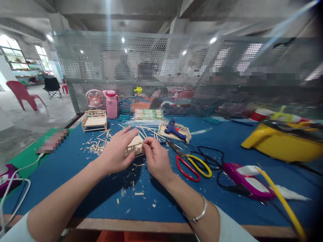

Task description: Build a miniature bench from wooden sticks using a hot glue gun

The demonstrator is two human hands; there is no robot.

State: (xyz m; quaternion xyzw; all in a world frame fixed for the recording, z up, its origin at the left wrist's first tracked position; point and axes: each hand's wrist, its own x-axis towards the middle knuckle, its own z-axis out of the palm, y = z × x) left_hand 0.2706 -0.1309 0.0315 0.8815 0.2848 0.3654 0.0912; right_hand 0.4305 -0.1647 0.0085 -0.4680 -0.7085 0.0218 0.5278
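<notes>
A small wooden stick model [135,144] with a railed edge sits on the blue tabletop, partly covered by my hands. My left hand [117,151] reaches over its left side, fingers stretched out and thumb apart near the front edge. At the model's right corner, my right hand [156,159] is closed in a pinch. What lies between those fingertips is too small to make out. Loose thin sticks and cut bits [97,145] are scattered to the left and behind. Scissors [193,164] with one red and one yellow handle lie right of my right hand.
A finished-looking stick bench [94,121] stands back left by a pink bottle [111,105]. A blue glue gun [174,130] rests on another stick frame [164,133]. On the right are a purple hot tool [248,181], black cables and a yellow pan [287,144]. Perforated panel [106,67] behind.
</notes>
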